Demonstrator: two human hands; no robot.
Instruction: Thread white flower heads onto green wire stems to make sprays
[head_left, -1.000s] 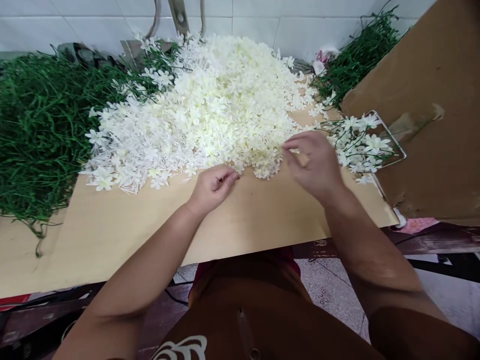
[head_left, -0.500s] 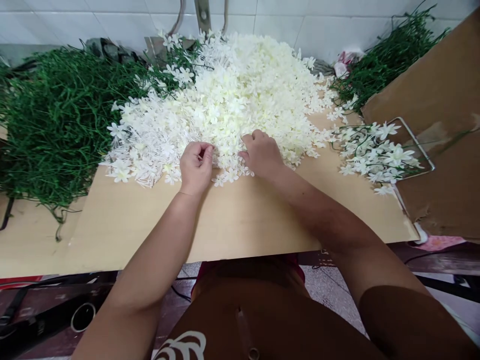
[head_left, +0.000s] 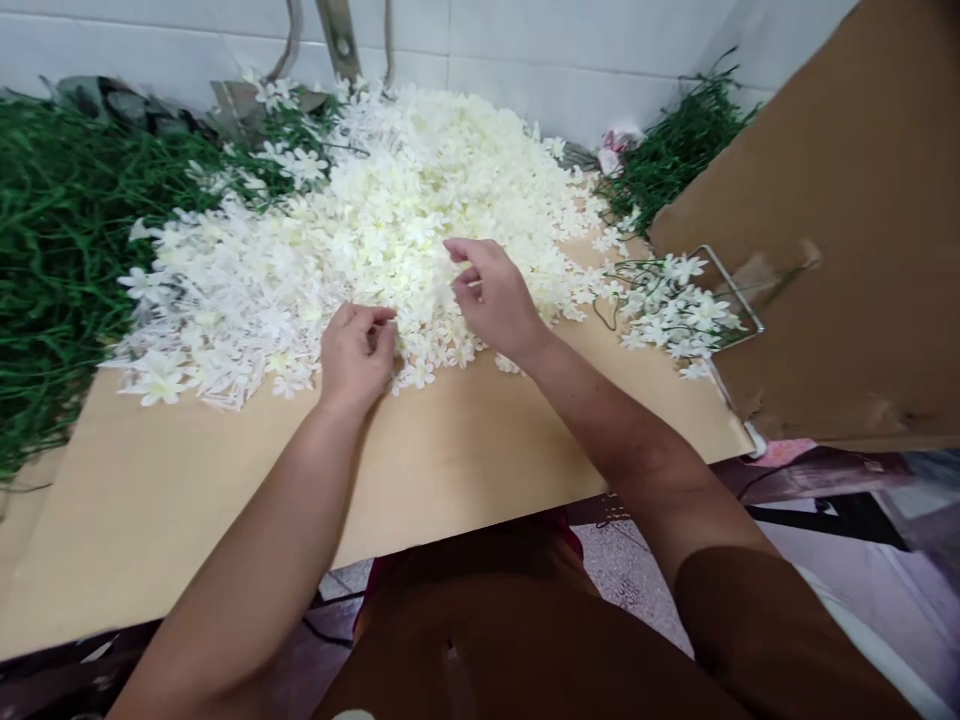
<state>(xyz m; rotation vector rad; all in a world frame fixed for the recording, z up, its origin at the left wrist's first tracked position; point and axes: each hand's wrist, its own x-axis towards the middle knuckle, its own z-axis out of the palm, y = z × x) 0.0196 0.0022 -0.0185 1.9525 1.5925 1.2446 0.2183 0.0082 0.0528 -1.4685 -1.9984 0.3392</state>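
Note:
A broad heap of loose white and cream artificial flowers (head_left: 450, 180) covers the back of the table. At the heap's front edge my left hand (head_left: 354, 355) is closed, thumb and forefinger brought together. Whatever lies between those fingertips is too small to make out against the petals. My right hand (head_left: 495, 300) hovers over the front of the heap, its fingers bent and apart, with nothing visible in them. Between the two hands are scattered single blossoms.
Green artificial stems (head_left: 60, 230) pile up at the left, and more greenery (head_left: 682, 135) sits at the back right. White flowers on green stems (head_left: 679, 310) lie by a metal wire frame (head_left: 731, 278). A large cardboard sheet (head_left: 847, 260) leans on the right.
My view has turned to the right, shifting the table leftward in the picture. My right hand has lifted off the blossoms and its fingers have spread. My left hand keeps its pinch.

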